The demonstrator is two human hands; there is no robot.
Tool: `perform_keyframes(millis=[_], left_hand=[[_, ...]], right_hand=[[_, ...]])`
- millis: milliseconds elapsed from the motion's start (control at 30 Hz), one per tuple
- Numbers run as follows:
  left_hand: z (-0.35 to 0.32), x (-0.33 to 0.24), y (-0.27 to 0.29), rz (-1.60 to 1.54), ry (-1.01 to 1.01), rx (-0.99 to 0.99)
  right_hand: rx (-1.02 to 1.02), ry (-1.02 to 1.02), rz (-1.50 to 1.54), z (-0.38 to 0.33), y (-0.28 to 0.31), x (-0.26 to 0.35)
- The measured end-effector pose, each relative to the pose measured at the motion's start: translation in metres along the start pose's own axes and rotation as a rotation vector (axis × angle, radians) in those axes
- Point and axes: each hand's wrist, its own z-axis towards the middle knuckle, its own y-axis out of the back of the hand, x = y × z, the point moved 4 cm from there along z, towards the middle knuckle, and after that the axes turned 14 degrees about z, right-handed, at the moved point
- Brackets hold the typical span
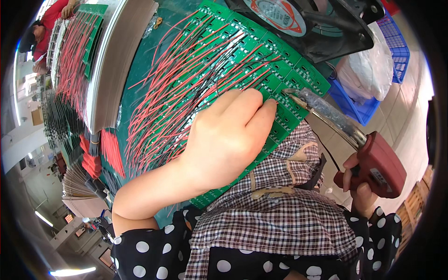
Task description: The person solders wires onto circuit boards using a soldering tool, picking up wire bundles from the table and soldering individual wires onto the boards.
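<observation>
My left hand (228, 135) rests on a panel of green circuit boards (284, 60), fingers curled and fingertips pressed on the boards near the panel's right edge. Many red and black wires (186, 79) fan out from the boards to the left of the hand. My right hand (357, 184) grips the dark red handle of a soldering gun (380, 163). Its long metal barrel, wrapped in clear film, reaches up-left, and the tip (290, 93) touches the boards just right of my left fingertips.
A black fan with a red-and-white centre label (298, 18) stands behind the panel. Blue plastic crates (359, 107) and a white bag (368, 65) sit at right. More wired boards (74, 46) lie stacked at left, beside bundles of red wire (109, 151). Another person in red (46, 23) works far left.
</observation>
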Motion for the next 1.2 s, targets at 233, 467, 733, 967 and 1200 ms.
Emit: perform_keyframes(millis=[233, 467, 733, 967, 1200], left_hand=[[0.002, -0.001, -0.002, 0.04, 0.011, -0.011], [0.001, -0.001, -0.001, 0.06, 0.021, 0.009], [0.001, -0.005, 0.0, 0.098, 0.025, 0.013], [-0.003, -0.003, 0.001, 0.079, 0.04, 0.035], [0.003, 0.008, -0.002, -0.138, 0.113, -0.031]], right_hand=[[-0.001, -0.065, -0.017, 0.002, -0.005, 0.007], [0.052, -0.125, -0.038, 0.001, -0.005, 0.009], [0.044, -0.065, -0.048, -0.002, -0.003, 0.006], [-0.004, -0.015, -0.038, -0.003, -0.003, 0.004], [0.014, -0.039, -0.025, -0.003, -0.004, 0.013]])
